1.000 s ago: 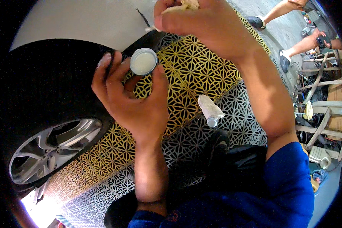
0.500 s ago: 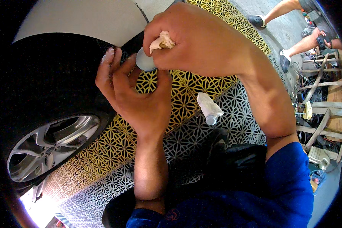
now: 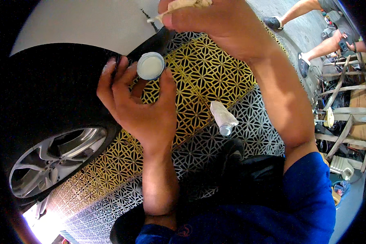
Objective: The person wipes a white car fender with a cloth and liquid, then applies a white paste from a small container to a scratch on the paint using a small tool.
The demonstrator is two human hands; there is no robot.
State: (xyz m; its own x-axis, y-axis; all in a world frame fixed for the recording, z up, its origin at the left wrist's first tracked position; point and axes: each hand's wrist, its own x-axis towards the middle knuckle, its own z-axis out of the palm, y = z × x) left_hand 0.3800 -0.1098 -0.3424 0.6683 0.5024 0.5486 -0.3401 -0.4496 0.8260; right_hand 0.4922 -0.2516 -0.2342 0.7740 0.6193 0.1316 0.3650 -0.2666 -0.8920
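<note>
The left hand (image 3: 138,116) is half curled, its thumb and fingers pinching a small round cap (image 3: 150,66) by the rim, with a gap left between thumb and fingers below it. The cap's open side shows, with something whitish inside. The right hand (image 3: 227,28) is closed on a pale cloth (image 3: 191,4), a thin tip of it poking out beyond the fingers. The cap sits below the right hand and to its left, apart from it.

That cloth tip is at a broken dark mark (image 3: 144,13) on the white car panel (image 3: 89,26); whether it touches is hard to tell. Below the panel is the black tyre (image 3: 69,77) with its silvery wheel (image 3: 55,164). Right of the left hand, a whitish bottle (image 3: 223,115) lies on the yellow and grey floor tiles (image 3: 215,71).

The right fingers hide part of the cloth, and the upper edge cuts both off. The wheel arch is too dark to read. At the far right, another person's legs (image 3: 299,12) are cut off above.
</note>
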